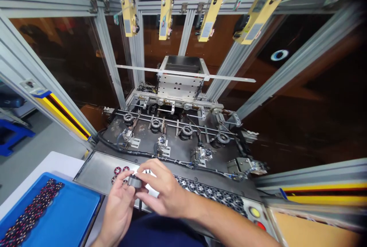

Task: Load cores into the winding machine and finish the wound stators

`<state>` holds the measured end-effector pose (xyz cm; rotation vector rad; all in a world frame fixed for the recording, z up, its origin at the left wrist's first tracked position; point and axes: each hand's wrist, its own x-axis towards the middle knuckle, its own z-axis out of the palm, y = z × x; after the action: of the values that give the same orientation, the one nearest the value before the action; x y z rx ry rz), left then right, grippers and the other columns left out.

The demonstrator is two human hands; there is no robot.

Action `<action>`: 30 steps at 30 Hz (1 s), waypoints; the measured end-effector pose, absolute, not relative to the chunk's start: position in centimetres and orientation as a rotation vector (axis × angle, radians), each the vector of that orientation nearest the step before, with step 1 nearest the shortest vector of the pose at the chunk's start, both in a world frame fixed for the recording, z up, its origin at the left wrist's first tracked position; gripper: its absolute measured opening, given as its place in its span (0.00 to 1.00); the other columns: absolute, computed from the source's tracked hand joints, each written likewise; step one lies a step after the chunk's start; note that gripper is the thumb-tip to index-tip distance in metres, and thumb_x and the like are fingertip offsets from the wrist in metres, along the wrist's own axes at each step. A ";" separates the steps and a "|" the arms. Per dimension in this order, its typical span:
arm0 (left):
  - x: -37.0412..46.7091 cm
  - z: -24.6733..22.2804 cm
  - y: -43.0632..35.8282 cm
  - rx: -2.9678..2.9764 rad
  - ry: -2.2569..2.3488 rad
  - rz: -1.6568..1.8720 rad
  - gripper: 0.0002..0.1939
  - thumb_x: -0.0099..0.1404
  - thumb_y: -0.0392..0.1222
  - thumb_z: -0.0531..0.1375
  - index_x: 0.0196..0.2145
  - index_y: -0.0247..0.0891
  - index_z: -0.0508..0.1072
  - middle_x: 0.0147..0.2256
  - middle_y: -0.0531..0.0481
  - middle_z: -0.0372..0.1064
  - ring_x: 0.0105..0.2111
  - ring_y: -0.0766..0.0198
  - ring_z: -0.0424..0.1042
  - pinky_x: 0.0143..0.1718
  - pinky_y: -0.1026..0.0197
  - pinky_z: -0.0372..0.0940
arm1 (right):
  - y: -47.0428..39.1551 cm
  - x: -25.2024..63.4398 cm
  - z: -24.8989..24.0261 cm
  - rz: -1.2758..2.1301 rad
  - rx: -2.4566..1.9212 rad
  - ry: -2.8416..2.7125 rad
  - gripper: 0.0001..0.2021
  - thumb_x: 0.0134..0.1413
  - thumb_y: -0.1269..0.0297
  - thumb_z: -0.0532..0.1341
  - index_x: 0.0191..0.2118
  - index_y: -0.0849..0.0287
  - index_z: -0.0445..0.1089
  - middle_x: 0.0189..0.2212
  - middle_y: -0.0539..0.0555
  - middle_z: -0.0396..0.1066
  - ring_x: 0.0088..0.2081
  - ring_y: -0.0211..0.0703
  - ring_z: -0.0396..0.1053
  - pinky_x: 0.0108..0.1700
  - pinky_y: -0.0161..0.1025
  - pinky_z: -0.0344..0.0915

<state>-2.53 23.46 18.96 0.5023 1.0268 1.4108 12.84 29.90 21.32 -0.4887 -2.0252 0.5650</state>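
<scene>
Above the metal ledge (96,170), my left hand (119,205) pinches a small grey cylindrical part (134,181) with a dark top. From the other side, my right hand (164,187) has its fingers and thumb closed around the same part, hiding some of it. Just behind my left fingers, several small red-and-black round pieces (117,170) lie on the ledge. To the right of my right hand runs a double row of black and silver round parts (210,191), partly covered by my forearm.
A blue tray (71,210) at left holds many dark ring-like pieces (34,212). Beyond the ledge, a machine bed carries several round fixtures (156,125). Yellow devices (210,15) hang overhead. A yellow button (254,212) and red button (260,225) sit at right.
</scene>
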 end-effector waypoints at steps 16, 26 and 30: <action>-6.2 17.3 23.5 0.706 0.961 1.011 0.27 0.48 0.58 0.73 0.43 0.43 0.80 0.37 0.43 0.80 0.37 0.49 0.79 0.41 0.50 0.70 | 33.6 13.4 21.6 1.792 -0.174 -2.083 0.05 0.58 0.73 0.63 0.36 0.60 0.77 0.60 0.62 0.67 0.62 0.48 0.64 0.64 0.44 0.60; -14.0 5.6 26.6 1.056 1.907 1.112 0.34 0.65 0.58 0.57 0.62 0.38 0.61 0.62 0.32 0.64 0.60 0.40 0.64 0.63 0.34 0.53 | 52.8 7.1 19.9 0.914 -0.663 -2.590 0.12 0.67 0.72 0.55 0.34 0.66 0.74 0.63 0.66 0.60 0.66 0.49 0.56 0.65 0.48 0.57; -13.0 2.6 26.5 1.078 1.922 1.088 0.32 0.67 0.55 0.55 0.64 0.38 0.59 0.63 0.34 0.62 0.63 0.43 0.62 0.64 0.37 0.52 | 60.2 3.1 16.6 0.818 -0.810 -2.656 0.06 0.64 0.69 0.60 0.42 0.65 0.73 0.58 0.61 0.67 0.61 0.54 0.63 0.60 0.56 0.62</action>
<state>-13.03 26.47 2.61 1.0778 1.9217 1.0881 3.13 60.17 16.64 -0.8104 -2.6559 0.8182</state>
